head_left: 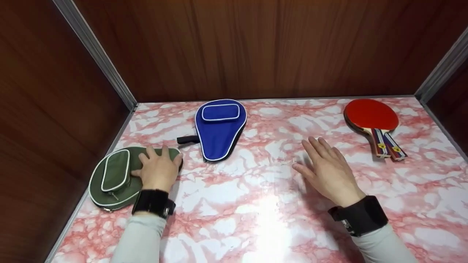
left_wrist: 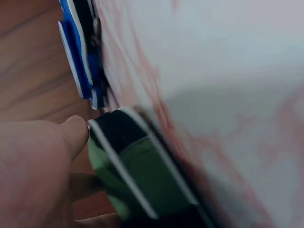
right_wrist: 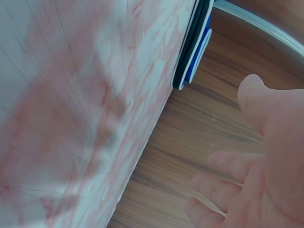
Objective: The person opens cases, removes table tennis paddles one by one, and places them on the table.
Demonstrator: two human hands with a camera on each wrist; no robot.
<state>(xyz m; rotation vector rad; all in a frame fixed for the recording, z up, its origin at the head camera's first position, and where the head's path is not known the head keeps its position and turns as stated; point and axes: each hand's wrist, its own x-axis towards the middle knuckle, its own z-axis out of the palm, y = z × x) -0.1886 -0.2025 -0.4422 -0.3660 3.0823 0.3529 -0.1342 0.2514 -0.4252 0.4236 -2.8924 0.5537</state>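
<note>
While two bare hands reach over a pink-and-white marbled table (head_left: 234, 204), two bats and two bat-shaped bags lie about them. The green bag (head_left: 116, 170) is at the near left, its wide end with a pocket to the left and its narrow end to the right. The blue bag (head_left: 218, 137), also with one pocket, lies farther off, left of centre, narrow end towards the person; one short black strap (head_left: 188, 139) sticks out on its left. At the far right the two bats (head_left: 371, 114) overlap, a red face uppermost, both handles pointing near.

The left hand (head_left: 157, 171) rests on the narrow part of the green bag with fingers spread wide, not clenched. The right hand (head_left: 329, 171) is released and holds nothing, its fingers straight and thumb apart, between the blue bag and the bats.

The left wrist view shows a dark zip (left_wrist: 118, 128) along the green bag's side and the thumb (left_wrist: 76, 133) at its end, hidden from the head view. The right wrist view shows the right hand's palm side. Only the head view includes the bats.
</note>
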